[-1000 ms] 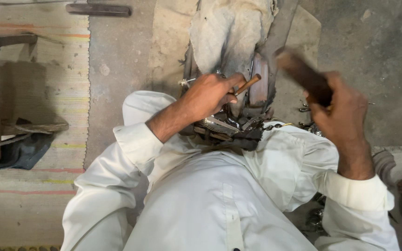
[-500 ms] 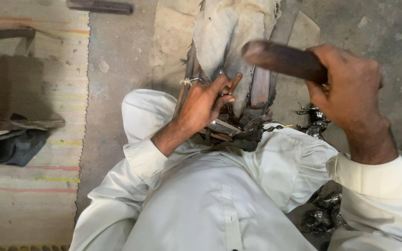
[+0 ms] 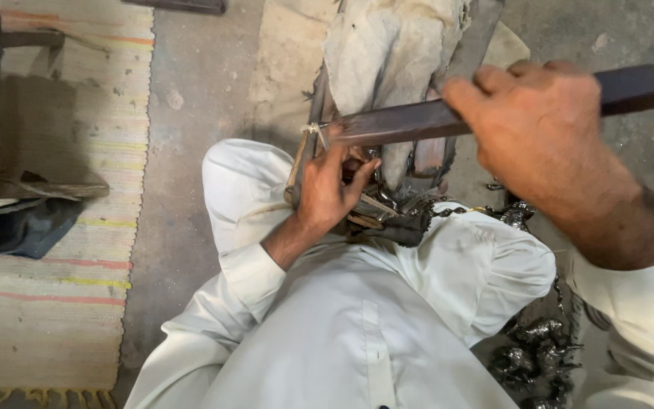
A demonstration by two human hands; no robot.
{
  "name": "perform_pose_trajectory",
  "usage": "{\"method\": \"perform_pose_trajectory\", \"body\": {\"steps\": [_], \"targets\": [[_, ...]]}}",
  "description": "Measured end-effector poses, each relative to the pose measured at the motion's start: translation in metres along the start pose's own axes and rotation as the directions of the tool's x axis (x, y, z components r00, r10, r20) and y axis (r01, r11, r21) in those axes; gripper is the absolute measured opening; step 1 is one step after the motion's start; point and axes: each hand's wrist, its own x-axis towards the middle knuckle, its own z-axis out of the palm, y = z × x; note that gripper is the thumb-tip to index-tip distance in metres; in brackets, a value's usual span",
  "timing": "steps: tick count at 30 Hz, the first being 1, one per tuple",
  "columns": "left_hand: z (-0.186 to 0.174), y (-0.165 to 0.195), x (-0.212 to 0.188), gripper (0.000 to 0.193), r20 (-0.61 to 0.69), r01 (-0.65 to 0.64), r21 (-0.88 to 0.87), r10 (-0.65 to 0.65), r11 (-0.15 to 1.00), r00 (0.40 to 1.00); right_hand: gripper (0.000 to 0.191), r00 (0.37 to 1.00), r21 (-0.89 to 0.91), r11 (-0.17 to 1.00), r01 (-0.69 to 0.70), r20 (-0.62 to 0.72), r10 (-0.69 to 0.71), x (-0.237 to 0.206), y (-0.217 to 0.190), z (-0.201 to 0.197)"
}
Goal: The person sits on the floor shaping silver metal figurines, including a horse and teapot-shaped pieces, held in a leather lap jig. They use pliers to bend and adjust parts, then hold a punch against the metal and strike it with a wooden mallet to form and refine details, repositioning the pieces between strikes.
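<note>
Nearest to me is my lap in white cloth (image 3: 357,333), knees spread, with a heap of small dark metal pieces (image 3: 539,356) on the floor by my right knee. My left hand (image 3: 327,189) sits just past the lap, fingers curled down on a small piece at the metal stand (image 3: 308,163) between my knees; what it pinches is too hidden to name. My right hand (image 3: 531,129) is closed in a full fist round a long dark bar (image 3: 410,121), which lies nearly level, its far tip reaching the stand just above my left hand. Behind the bar stands a grey, cloth-wrapped block (image 3: 387,53). Off to the left, a striped mat (image 3: 54,227) covers the concrete floor (image 3: 191,151).
</note>
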Motion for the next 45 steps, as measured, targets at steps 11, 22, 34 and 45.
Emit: {"method": "perform_pose_trajectory", "body": {"steps": [11,22,34,45], "targets": [[0.002,-0.006,-0.009,0.041,-0.072,0.051,0.039,-0.048,0.998,0.996,0.033,0.994,-0.01,0.999,0.031,-0.103,-0.032,-0.015,0.0,-0.003],[0.0,-0.013,-0.016,0.032,-0.026,-0.136,0.256,0.148,0.957,0.989,0.033,0.953,0.24,0.971,0.003,-0.296,0.07,-0.026,0.005,0.005],[-0.02,0.008,0.037,0.035,0.127,0.102,-0.279,-0.069,0.955,0.99,0.031,0.859,0.58,0.639,-0.506,0.403,0.315,-0.072,0.011,0.044],[-0.008,0.04,0.09,0.034,0.679,-0.319,0.141,0.143,0.937,0.72,0.03,0.699,0.917,0.245,-0.315,0.049,0.714,-0.14,-0.007,0.101]]}}
